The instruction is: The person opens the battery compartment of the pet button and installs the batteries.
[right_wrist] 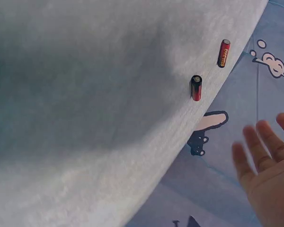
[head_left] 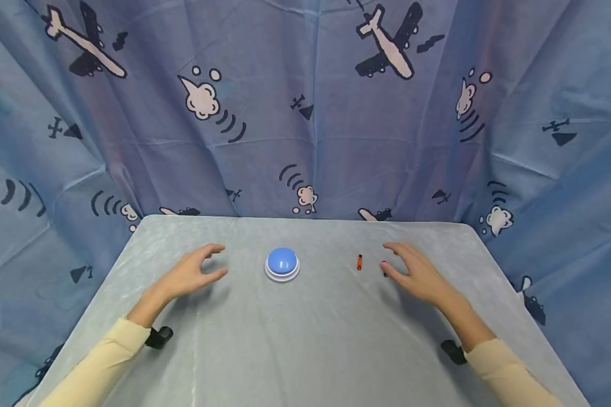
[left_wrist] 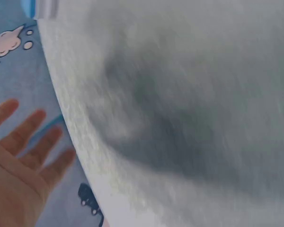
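A round blue lamp-like dome (head_left: 282, 261) on a white base stands near the middle of the table. My left hand (head_left: 190, 274) hovers to its left, thumb and fingers apart, holding nothing. To the right of the dome lie two small red-and-black batteries. One battery (head_left: 359, 262) is in plain sight; the other battery (head_left: 385, 271) is partly covered by my right hand (head_left: 420, 274), which hovers above the table with nothing in it. Both show whole in the right wrist view, the nearer battery (right_wrist: 196, 88) and the farther battery (right_wrist: 224, 53).
A pale grey cloth covers the table (head_left: 295, 339). Behind and on both sides hangs a blue curtain (head_left: 265, 113) printed with planes and clouds. A black wrist strap piece (head_left: 159, 337) shows at the left cuff, and a similar black piece (head_left: 454, 351) at the right.
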The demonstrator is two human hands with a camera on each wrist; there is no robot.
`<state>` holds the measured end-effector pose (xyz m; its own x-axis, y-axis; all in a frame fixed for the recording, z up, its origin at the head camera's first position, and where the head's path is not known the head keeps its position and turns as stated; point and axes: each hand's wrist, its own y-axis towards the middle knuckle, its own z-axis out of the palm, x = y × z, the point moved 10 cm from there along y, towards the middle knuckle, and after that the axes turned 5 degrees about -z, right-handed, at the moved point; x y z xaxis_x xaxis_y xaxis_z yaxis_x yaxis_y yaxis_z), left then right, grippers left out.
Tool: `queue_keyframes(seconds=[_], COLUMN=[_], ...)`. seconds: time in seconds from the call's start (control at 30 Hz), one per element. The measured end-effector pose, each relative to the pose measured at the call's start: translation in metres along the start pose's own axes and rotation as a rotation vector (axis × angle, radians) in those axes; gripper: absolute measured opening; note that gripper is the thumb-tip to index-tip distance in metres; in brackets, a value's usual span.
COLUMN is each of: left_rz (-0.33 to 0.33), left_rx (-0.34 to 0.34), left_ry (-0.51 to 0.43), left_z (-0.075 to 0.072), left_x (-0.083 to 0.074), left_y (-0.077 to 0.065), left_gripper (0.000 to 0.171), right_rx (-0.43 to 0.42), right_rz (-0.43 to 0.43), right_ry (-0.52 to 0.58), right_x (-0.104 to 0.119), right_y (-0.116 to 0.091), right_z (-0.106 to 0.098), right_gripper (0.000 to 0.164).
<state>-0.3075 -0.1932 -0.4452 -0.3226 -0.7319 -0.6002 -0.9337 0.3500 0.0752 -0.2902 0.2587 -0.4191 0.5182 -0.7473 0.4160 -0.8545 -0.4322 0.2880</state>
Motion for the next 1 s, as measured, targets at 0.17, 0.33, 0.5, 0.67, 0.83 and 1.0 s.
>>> queue_keyframes(seconds=[0.17, 0.33, 0.5, 0.67, 0.83, 1.0], left_rz=[-0.006, -0.045, -0.036, 0.022, 0.048, 0.042], left_rx=[0.046, 0.053, 0.081, 0.088, 0.087, 0.104], left_ry=[-0.182, -0.236, -0.222, -0.180, -0.142, -0.094], left_z=[0.012, 0.024, 0.045, 0.063, 0.077, 0.090], left_x=[-0.004, -0.008, -0.023, -0.042, -0.053, -0.056], left_y=[0.011, 0.024, 0.044, 0.063, 0.074, 0.078], left_gripper=[0.057, 0.064, 0.076, 0.082, 0.085, 0.090], right_rx=[-0.044, -0.028, -0.008, 0.001, -0.008, -0.008], right_rz=[0.041, 0.082, 0.112, 0.127, 0.111, 0.087], right_ry=[0.209, 0.320, 0.365, 0.397, 0.427, 0.462], right_x=[-0.003, -0.008, -0.015, -0.026, -0.029, -0.022], right_y=[-0.006, -0.011, -0.014, -0.011, -0.008, -0.001], right_z=[-0.002, 0.002, 0.009, 0.019, 0.027, 0.035], right_gripper=[0.035, 0.034, 0.041, 0.048, 0.049, 0.052])
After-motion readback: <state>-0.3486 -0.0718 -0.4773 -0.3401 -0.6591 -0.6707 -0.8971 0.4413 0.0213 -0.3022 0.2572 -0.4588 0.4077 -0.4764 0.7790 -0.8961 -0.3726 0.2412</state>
